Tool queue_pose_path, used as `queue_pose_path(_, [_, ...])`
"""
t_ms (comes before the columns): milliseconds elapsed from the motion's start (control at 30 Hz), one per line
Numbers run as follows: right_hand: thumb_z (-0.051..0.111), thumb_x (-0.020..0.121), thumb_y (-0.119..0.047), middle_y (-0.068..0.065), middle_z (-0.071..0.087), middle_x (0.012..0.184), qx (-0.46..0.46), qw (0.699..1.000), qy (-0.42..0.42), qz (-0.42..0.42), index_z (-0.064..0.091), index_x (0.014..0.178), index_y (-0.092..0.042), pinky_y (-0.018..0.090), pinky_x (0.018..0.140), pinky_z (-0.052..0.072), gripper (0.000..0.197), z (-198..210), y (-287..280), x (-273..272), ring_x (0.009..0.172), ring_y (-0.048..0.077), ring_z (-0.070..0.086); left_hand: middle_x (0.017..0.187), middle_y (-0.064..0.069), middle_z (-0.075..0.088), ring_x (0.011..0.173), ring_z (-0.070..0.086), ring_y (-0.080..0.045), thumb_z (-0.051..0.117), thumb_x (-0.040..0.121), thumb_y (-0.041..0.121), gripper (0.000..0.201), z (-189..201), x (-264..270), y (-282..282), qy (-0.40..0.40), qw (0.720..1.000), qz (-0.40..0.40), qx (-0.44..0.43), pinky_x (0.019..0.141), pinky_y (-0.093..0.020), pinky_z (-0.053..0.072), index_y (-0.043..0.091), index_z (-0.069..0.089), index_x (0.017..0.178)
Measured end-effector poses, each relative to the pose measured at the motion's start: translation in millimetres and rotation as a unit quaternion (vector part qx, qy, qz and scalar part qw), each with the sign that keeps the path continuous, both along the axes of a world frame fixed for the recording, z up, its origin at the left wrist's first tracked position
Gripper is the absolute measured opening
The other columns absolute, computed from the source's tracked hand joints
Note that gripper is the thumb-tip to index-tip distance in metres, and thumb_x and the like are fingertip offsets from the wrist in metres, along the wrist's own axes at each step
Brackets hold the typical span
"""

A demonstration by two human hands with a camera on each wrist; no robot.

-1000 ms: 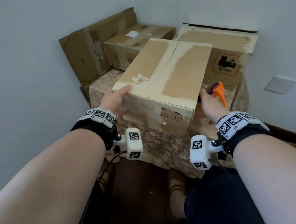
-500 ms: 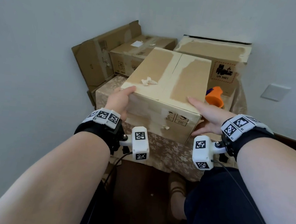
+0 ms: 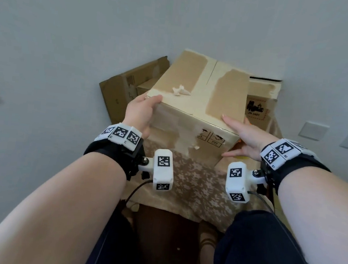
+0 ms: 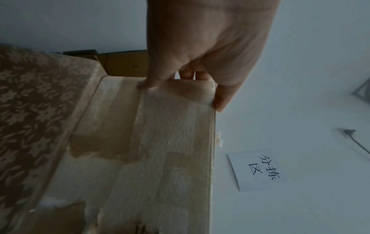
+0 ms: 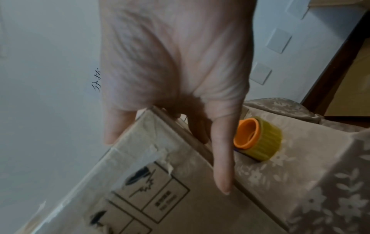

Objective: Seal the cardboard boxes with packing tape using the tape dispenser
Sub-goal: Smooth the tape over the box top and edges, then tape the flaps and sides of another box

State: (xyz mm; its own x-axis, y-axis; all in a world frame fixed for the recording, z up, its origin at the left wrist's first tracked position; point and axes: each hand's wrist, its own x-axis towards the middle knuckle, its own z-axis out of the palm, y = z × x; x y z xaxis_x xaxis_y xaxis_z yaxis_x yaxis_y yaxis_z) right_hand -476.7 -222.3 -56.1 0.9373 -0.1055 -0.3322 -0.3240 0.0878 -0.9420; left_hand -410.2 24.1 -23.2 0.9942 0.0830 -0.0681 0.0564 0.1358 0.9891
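A worn cardboard box (image 3: pixel 204 96) with torn paper patches stands on the cloth-covered table (image 3: pixel 195 187). Its top flaps meet in an untaped seam. My left hand (image 3: pixel 148 106) grips its near-left corner, thumb over the top edge and fingers down the side, as the left wrist view shows (image 4: pixel 186 82). My right hand (image 3: pixel 240 136) lies with straight fingers across the near-right corner (image 5: pixel 180 102): one finger on top, the thumb on the front face (image 5: pixel 160 190). The tape dispenser (image 5: pixel 258 139), orange core and yellow roll, sits on the cloth just right of the box, mostly hidden in the head view.
Behind on the right stands another box (image 3: pixel 261 102) with a UN 3481 label. An open box (image 3: pixel 121 90) leans against the wall at the left. Wall plates (image 3: pixel 313 130) are at the right. The table's front edge hangs over my legs.
My right hand left the tape dispenser and came to the box's near-right corner. The box now fills more of the view and hides the boxes behind it.
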Motion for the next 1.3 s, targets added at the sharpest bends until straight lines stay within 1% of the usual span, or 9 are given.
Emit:
queue_pose_path(167, [0.074,0.075,-0.045,-0.004,0.038,0.146,0.014,0.998,-0.066,-0.005,0.022,0.142,-0.045,0.053,0.074,0.058,0.085,19.7,3.4,17.6,0.128,0.029,0.044,0.085,0.007,0.065,0.079,0.061,-0.010,0.065,0.088,0.019,0.024,31.6,10.6,-2.1,-0.052,0.999,0.005,0.007,0.072,-0.032,0.053,0.011,0.065,0.110])
queue_pose_path(233, [0.076,0.074,-0.043,-0.004,0.039,0.146,0.013,0.995,-0.097,-0.003,0.022,0.145,-0.043,0.051,0.074,0.058,0.088,28.0,6.1,30.6,0.129,0.027,0.042,0.082,0.005,0.061,0.079,0.059,-0.014,0.066,0.087,0.022,0.020,43.2,22.4,-0.2,-0.063,0.998,0.010,0.013,0.079,-0.038,0.056,0.011,0.065,0.104])
queue_pose_path(400, [0.089,0.044,-0.052,-0.001,0.024,0.157,-0.001,0.993,-0.116,0.022,0.006,0.149,-0.048,0.048,0.073,0.058,0.134,43.1,14.7,83.1,0.133,0.033,0.040,0.087,0.006,0.058,0.079,0.057,-0.010,0.062,0.090,0.026,0.006,56.5,70.0,9.8,-0.072,0.997,0.022,0.026,0.075,-0.035,0.053,0.020,0.059,0.092])
queue_pose_path(567, [0.071,0.084,-0.032,-0.004,0.003,0.162,-0.052,0.989,-0.131,0.032,-0.002,0.149,-0.047,0.052,0.091,0.052,0.099,36.9,31.1,149.7,0.139,0.030,0.031,0.098,0.005,0.063,0.093,0.059,-0.015,0.060,0.085,0.030,0.016,46.0,144.2,24.2,-0.098,0.990,0.041,0.088,0.091,-0.043,0.051,0.027,0.063,0.100])
queue_pose_path(667, [0.061,0.092,-0.026,-0.003,0.026,0.156,-0.203,0.964,-0.167,0.047,0.015,0.151,-0.042,0.051,0.090,0.053,0.076,29.2,47.1,188.1,0.126,0.028,0.050,0.120,0.001,0.060,0.108,0.056,-0.020,0.054,0.083,0.027,0.038,33.4,181.2,34.0,-0.104,0.973,0.059,0.195,0.100,-0.045,0.046,0.024,0.056,0.122])
queue_pose_path(800, [0.056,0.094,-0.025,0.008,0.040,0.147,-0.348,0.907,-0.230,0.060,0.021,0.148,-0.039,0.051,0.085,0.055,0.066,36.9,58.0,225.2,0.113,0.033,0.059,0.160,-0.010,0.002,0.142,0.023,-0.028,0.051,0.093,0.021,0.082,21.8,215.2,38.7,-0.045,0.957,0.026,0.284,0.114,-0.038,0.027,0.021,-0.006,0.152])
queue_pose_path(933, [0.058,0.093,-0.036,0.009,0.041,0.149,-0.401,0.883,-0.238,0.057,0.013,0.149,-0.042,0.048,0.089,0.054,0.073,41.7,64.1,248.3,0.117,0.028,0.058,0.153,-0.016,-0.031,0.146,-0.001,-0.037,0.055,0.094,0.027,0.087,20.7,222.0,23.8,-0.055,0.899,-0.049,0.432,0.116,-0.037,0.015,0.034,-0.012,0.150])
queue_pose_path(1100, [0.057,0.094,-0.025,0.007,0.034,0.153,-0.440,0.871,-0.207,0.077,-0.007,0.153,-0.034,0.040,0.104,0.044,0.088,39.9,65.3,273.4,0.125,0.027,0.051,0.152,-0.022,-0.028,0.135,0.037,-0.039,0.059,0.091,0.038,0.086,27.4,224.5,-5.2,-0.094,0.854,-0.085,0.504,0.103,-0.027,0.034,0.043,-0.004,0.150])
queue_pose_path(1300, [0.056,0.093,-0.014,0.002,0.027,0.157,-0.461,0.860,-0.184,0.120,0.002,0.154,-0.031,0.028,0.111,0.031,0.084,29.0,49.9,292.6,0.141,0.021,0.031,0.153,-0.023,-0.024,0.133,0.034,-0.048,0.070,0.070,0.063,0.101,20.5,248.1,-31.1,-0.097,0.852,-0.069,0.509,0.111,-0.043,0.030,0.046,0.008,0.148])
